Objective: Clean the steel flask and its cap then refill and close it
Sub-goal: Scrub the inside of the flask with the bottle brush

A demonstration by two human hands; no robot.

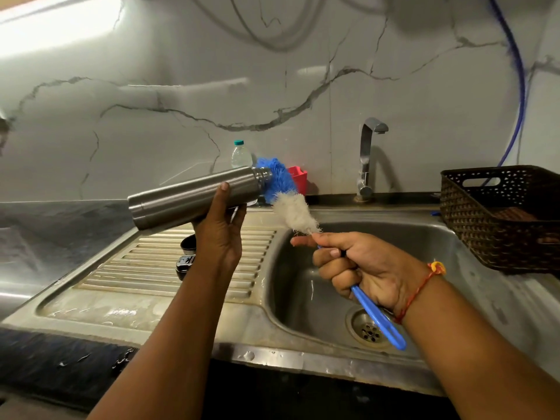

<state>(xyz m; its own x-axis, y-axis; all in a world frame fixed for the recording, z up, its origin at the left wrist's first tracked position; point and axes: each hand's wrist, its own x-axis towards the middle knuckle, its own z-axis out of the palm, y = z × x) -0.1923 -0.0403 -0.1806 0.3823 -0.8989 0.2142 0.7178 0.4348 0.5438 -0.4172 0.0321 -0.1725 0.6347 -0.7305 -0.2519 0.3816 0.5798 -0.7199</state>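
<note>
The right hand (360,268) is closest. It is wrapped tight around the blue plastic handle of a long bottle brush (303,213) with white and blue bristles. The handle's looped end hangs over the round drain (368,328) of the steel sink bowl (439,237). A red thread band (421,286) sits on that wrist.

The left hand (221,231) is a bit farther away. It grips the shiny steel flask (194,198) around its middle and holds it up in the air above the ridged steel draining board (151,262). The flask lies almost flat, with its open mouth pointing right and a little up. The blue bristle end of the brush is right at the mouth. I cannot tell how far in it goes.

Behind the left wrist, two small dark cap pieces (186,256) rest on the draining board.

Farther back stand a clear plastic bottle with a green lid (241,154) and a small red holder (298,177). The silver tap (368,159) stands behind the bowl. A dark brown woven basket (503,216) sits on the right. A grey marble wall (181,86) is at the very back.
</note>
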